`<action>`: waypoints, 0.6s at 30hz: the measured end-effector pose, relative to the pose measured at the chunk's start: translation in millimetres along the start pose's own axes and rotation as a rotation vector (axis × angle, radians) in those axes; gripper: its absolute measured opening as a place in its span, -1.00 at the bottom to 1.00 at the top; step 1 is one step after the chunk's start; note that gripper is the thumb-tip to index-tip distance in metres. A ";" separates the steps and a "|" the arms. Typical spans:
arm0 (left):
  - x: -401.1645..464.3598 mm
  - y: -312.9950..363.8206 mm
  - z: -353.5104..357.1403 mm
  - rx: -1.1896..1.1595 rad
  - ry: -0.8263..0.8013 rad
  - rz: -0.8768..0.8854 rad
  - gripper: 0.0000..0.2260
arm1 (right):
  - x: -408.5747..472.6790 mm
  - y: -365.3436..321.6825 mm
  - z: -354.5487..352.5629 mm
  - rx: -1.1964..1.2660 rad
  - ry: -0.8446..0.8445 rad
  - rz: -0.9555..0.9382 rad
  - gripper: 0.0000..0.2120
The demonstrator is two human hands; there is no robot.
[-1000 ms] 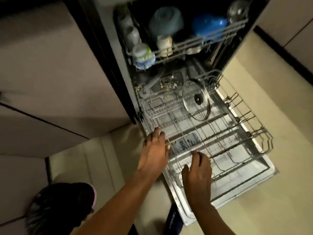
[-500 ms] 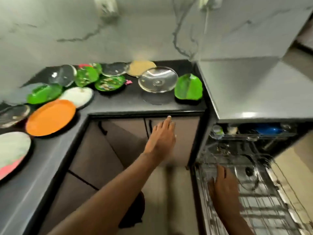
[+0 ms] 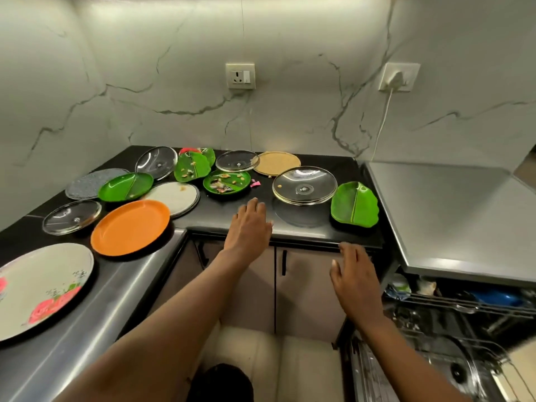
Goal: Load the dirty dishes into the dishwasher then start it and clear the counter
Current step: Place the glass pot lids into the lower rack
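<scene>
Two flat-fingered hands, left hand [image 3: 249, 227] and right hand [image 3: 355, 281], hover by black counter [image 3: 313, 232].

- Pale marble-look wall [image 3: 290, 39] with grey veins fills the view from 9 to 3 o'clock, lit from above.
- A wall socket [image 3: 240, 76] sits near 12 o'clock.
- A second socket [image 3: 398, 76] at 1 o'clock holds a white plug; its cord [image 3: 382, 123] hangs down.
- Beige cabinet doors [image 3: 304, 285] stand at centre, with cream floor [image 3: 290, 367] at 6 o'clock.
</scene>
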State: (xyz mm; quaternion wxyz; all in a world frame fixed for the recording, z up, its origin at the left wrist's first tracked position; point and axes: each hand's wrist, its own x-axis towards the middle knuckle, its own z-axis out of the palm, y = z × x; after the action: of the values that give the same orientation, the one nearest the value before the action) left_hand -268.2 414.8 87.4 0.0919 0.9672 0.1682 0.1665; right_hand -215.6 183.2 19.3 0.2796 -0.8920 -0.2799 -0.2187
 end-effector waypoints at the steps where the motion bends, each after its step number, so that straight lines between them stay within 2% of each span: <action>1: 11.1 -0.3 2.4 -0.010 0.007 -0.013 -0.57 | 18.0 -1.6 1.8 0.023 0.017 -0.013 -0.67; 6: 70.6 0.7 28.7 0.033 -0.006 -0.063 -0.57 | 110.0 10.8 28.5 0.103 0.062 -0.061 -0.72; 10: 126.1 3.0 63.2 0.093 -0.093 -0.163 -0.54 | 174.3 38.1 60.5 0.123 0.067 -0.053 -0.73; 15: 174.3 -5.0 100.1 0.133 -0.360 -0.230 -0.19 | 235.7 83.3 95.3 0.095 -0.025 0.078 -0.66; 18: 187.4 -10.8 112.4 0.134 -0.455 -0.269 -0.07 | 267.8 105.3 111.8 0.064 -0.098 0.154 -0.57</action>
State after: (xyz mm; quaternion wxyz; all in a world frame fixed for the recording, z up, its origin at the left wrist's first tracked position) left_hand -65.3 477.9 35.2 0.0844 0.9526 0.2809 -0.0804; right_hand 76.2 281.3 42.4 0.3100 -0.9111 -0.2306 -0.1437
